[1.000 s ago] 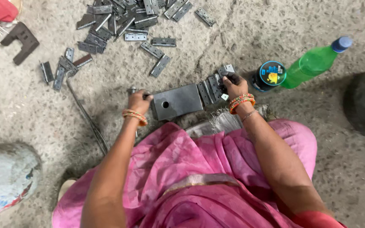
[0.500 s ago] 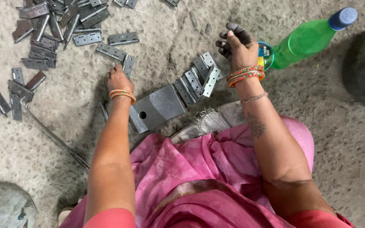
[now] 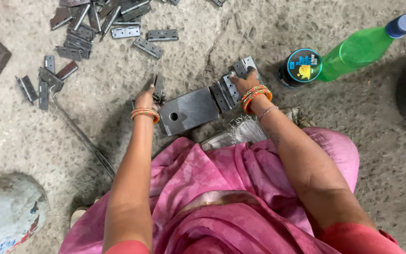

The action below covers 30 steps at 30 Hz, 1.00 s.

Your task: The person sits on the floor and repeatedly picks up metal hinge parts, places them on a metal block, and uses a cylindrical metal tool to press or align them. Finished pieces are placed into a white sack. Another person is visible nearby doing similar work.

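left hand [image 3: 145, 99]: centre of the frame, just left of the plate; fingers closed on a hinge [image 3: 159, 87] held on edge, its lower end at the floor.
right hand [image 3: 243, 83]: right of centre, palm down on a row of hinges [image 3: 231, 84]; fingers curled over the top leaves, pressing. Whether it actually pinches one I cannot tell.
plate [image 3: 189, 110]: dark steel slab with one round hole, flat on the floor between the two hands, touching the row at its right edge.
hinge, handling: small stamped steel, stiff and light, likely with sharp edges; the two leaves swing about the pin, so it is best pinched across both leaves, near the knuckle.
row, handling: the leaves overlap like tiles and would probably slide apart if pushed sideways; lifting one from its free end seems safest.
loose hinges [image 3: 95, 23]: scattered heap, upper left.
rod [image 3: 81, 135]: thin, lying slantwise at left.
bottle [image 3: 359, 48]: green, on its side, upper right.
tin [image 3: 302, 67]: round, dark, just left of the bottle.
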{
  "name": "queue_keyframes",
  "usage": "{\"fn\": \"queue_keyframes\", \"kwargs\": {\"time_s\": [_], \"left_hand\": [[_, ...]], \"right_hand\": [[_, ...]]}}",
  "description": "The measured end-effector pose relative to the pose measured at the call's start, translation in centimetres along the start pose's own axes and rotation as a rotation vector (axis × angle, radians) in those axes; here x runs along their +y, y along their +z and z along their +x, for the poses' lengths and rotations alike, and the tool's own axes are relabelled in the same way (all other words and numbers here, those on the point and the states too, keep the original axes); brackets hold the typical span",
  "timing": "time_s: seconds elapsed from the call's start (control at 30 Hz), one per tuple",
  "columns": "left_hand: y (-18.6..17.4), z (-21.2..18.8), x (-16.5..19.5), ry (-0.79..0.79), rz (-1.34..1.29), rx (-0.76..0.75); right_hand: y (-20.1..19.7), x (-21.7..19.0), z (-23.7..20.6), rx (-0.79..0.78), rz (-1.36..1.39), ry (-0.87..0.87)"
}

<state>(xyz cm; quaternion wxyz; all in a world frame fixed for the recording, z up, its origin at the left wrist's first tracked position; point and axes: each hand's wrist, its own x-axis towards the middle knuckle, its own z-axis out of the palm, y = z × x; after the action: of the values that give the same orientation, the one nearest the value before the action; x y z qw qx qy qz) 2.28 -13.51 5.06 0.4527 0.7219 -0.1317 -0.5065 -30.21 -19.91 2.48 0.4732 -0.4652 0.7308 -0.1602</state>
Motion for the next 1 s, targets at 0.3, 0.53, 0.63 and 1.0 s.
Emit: {"fn": "queue_keyframes", "kwargs": {"time_s": [0.3,0.53,0.63,1.0], "left_hand": [[1.2,-8.3,-0.5,0.997,-0.245,0.021],[3.5,-5.6,-9.5,0.082,-0.08,0.03],[4.0,-5.8,-9.3,0.27,-0.042,0.027],[4.7,-8.6,-8.1,1.07,0.679,0.411]], "right_hand": [[0.9,1.0,0.9,-0.051,-0.002,-0.287],[-0.4,0.5,1.7,0.012,0.119,-0.227],[-1.2,0.1,1.9,0.106,0.215,-0.26],[-3.2,-0.3,4.1,-0.063,0.735,-0.439]]}}
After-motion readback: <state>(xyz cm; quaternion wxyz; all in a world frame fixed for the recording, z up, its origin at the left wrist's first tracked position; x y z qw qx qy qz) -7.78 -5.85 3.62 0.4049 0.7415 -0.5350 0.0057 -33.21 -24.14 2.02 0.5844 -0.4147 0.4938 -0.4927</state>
